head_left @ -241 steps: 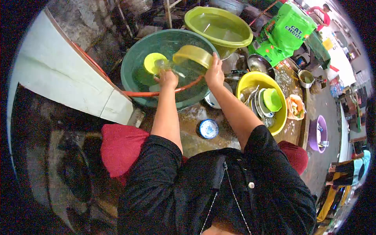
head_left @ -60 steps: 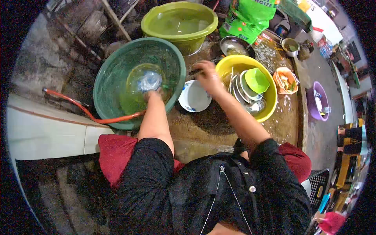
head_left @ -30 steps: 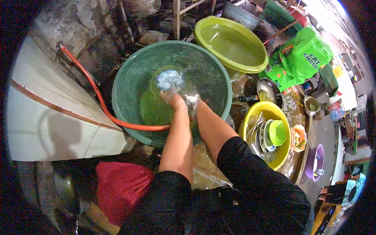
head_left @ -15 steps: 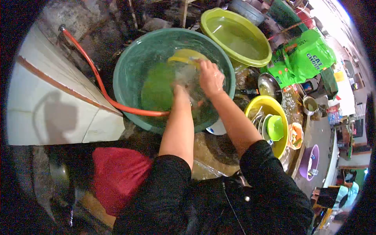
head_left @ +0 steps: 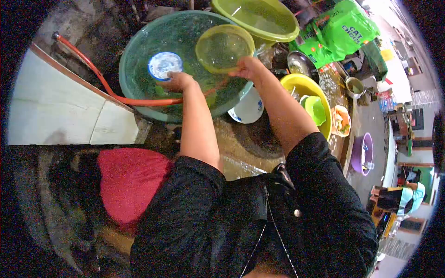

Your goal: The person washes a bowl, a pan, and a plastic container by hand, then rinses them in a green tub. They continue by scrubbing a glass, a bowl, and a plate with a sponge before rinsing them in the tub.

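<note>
Left hand (head_left: 178, 82) pinches the near edge of a small round blue-and-white patterned bowl (head_left: 164, 65), fingers closed on it, bowl tilted up over the water. Right hand (head_left: 248, 68) grips the near rim of a translucent yellow plastic bowl (head_left: 224, 47), fingers wrapped around the rim, bowl tipped with its mouth toward the camera. Both dishes sit inside the large round dark-green plastic basin (head_left: 134, 55), just above or at the water; they lie side by side, apart.

To rinse well, judging from this: keep each rim grip firm since wet plastic and glaze slip, dip fully, then tilt so water runs back into the basin, not onto the wet ground. Keep the arms clear of the orange hose (head_left: 109, 88) lying across the basin's near rim.

Nearby: a white bowl (head_left: 248, 107) just beside the basin, a yellow tub of washed dishes (head_left: 301, 85) to the right, and a lime-green basin (head_left: 259, 18) beyond.
</note>
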Tool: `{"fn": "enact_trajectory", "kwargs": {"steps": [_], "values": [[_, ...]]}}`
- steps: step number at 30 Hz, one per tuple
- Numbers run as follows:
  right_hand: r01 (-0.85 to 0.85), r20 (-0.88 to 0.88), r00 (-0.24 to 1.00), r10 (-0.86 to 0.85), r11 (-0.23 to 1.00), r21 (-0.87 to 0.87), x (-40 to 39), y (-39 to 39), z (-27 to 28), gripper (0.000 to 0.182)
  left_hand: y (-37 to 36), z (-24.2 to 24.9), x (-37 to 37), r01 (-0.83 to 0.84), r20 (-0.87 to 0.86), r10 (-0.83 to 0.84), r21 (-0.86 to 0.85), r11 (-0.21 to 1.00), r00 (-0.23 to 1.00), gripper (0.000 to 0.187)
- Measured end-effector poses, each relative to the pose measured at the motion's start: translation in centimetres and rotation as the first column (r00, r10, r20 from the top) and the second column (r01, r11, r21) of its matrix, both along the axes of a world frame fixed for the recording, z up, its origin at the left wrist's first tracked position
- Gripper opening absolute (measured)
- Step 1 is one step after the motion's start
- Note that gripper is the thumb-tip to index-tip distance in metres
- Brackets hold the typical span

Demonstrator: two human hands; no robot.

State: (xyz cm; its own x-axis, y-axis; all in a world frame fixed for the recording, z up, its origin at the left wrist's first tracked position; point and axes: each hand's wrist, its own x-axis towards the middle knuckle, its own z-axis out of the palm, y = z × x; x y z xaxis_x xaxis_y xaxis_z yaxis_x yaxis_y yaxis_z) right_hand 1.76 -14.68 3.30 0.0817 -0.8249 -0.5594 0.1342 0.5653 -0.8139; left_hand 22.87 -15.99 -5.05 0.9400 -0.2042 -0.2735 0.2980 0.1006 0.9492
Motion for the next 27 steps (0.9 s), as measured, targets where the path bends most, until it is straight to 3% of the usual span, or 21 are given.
{"fn": "enact_trajectory", "kwargs": {"steps": [1,2,4,6,7,9,10,12,14,15,16,17,18,19,21,22,23,24,26,27], "values": [[0.132,0.236,0.962,-0.139,0.99,0.045,0.4,1.3,1.2,0.033,0.1,-0.2,-0.2,0.015,-0.05,-0.014,0.021,1.0,0.999,0.04],[0.175,0.329,0.926,-0.184,0.983,0.058,0.0,2.0,1.5,0.032,0.4,0.1,-0.8,0.08,-0.166,-0.081,-0.009,0.997,0.983,0.038],[-0.074,0.019,0.997,0.081,0.969,-0.237,-2.2,3.2,0.2,0.033,1.3,0.9,-2.4,0.251,-0.417,-0.287,-0.14,0.958,0.862,0.033],[0.231,0.362,0.905,-0.222,0.973,0.02,-0.4,7.5,6.4,0.032,1.6,1.5,-4.1,0.424,-0.556,-0.55,-0.351,0.835,0.623,0.029],[0.247,0.362,0.901,-0.238,0.969,0.021,-1.3,8.4,6.8,0.032,1.6,2.1,-5.0,0.501,-0.564,-0.673,-0.454,0.737,0.479,0.027],[0.21,0.383,0.884,-0.269,0.959,0.189,-4.2,10.4,7.9,0.032,1.8,3.9,-6.9,0.635,-0.471,-0.858,-0.603,0.483,0.206,0.024],[0.198,0.377,0.9,-0.218,0.976,0.09,-5.5,12.2,8.5,0.032,1.9,4.9,-7.9,0.688,-0.394,-0.916,-0.644,0.335,0.077,0.022],[0.175,0.316,0.929,-0.191,0.981,0.08,-8.6,14.9,9.8,0.031,1.1,7.3,-9.8,0.887,-0.346,-0.913,-0.461,-0.035,-0.216,0.027],[0.149,0.254,0.953,-0.163,0.986,0.074,-10.9,17.5,10.8,0.031,4.6,3.9,-13.2,0.753,-0.125,-0.984,-0.658,-0.013,-0.127,0.018],[0.237,0.224,0.941,-0.256,0.966,0.107,-11.6,18.9,11.1,0.029,5.1,4.0,-14.2,0.752,-0.126,-0.982,-0.659,-0.021,-0.138,0.018],[0.323,0.19,0.919,-0.345,0.936,0.137,-12.5,20.3,11.4,0.027,5.4,4.1,-15.0,0.94,0.201,-0.979,-0.341,-0.03,0.041,0.02],[0.331,0.188,0.916,-0.353,0.933,0.139,-13.8,21.7,11.3,0.027,5.8,4.3,-15.8,0.995,0.546,-0.834,-0.002,0.101,0.085,0.021],[0.337,0.137,0.923,-0.36,0.927,0.164,-15.2,23.0,11.1,0.026,7.5,7.0,-15.9,0.948,0.551,-0.832,0.291,0.128,-0.057,0.022],[0.344,0.088,0.927,-0.364,0.92,0.189,-16.3,24.2,10.8,0.024,7.8,6.0,-17.2,0.901,0.703,-0.704,0.366,0.232,-0.104,0.022],[0.397,0.039,0.909,-0.415,0.889,0.227,-17.0,26.6,10.6,0.025,11.2,8.4,-17.2,0.672,0.729,-0.565,0.643,0.368,-0.388,0.023],[0.444,-0.015,0.89,-0.456,0.858,0.259,-17.5,27.5,10.5,0.026,10.6,3.8,-19.4,0.581,0.768,-0.5,0.635,0.509,-0.4,0.025],[0.474,-0.025,0.876,-0.481,0.851,0.226,-18.6,28.4,8.9,0.025,12.1,5.1,-19.1,0.46,0.588,-0.531,0.809,0.366,-0.611,0.028],[0.442,-0.006,0.891,-0.455,0.863,0.243,-19.9,29.6,7.4,0.025,13.0,4.2,-19.3,0.336,0.42,-0.565,0.907,0.254,-0.71,0.027],[0.424,-0.012,0.898,-0.44,0.858,0.291,-20.3,30.8,6.6,0.026,14.1,-0.8,-20.2,0.072,0.067,-0.621,0.997,0.017,-0.781,0.027],[0.44,-0.04,0.891,-0.453,0.837,0.324,-19.9,31.3,6.7,0.027,14.4,-3.7,-20.5,0.002,-0.026,-0.627,0.999,-0.044,-0.778,0.027]]}}
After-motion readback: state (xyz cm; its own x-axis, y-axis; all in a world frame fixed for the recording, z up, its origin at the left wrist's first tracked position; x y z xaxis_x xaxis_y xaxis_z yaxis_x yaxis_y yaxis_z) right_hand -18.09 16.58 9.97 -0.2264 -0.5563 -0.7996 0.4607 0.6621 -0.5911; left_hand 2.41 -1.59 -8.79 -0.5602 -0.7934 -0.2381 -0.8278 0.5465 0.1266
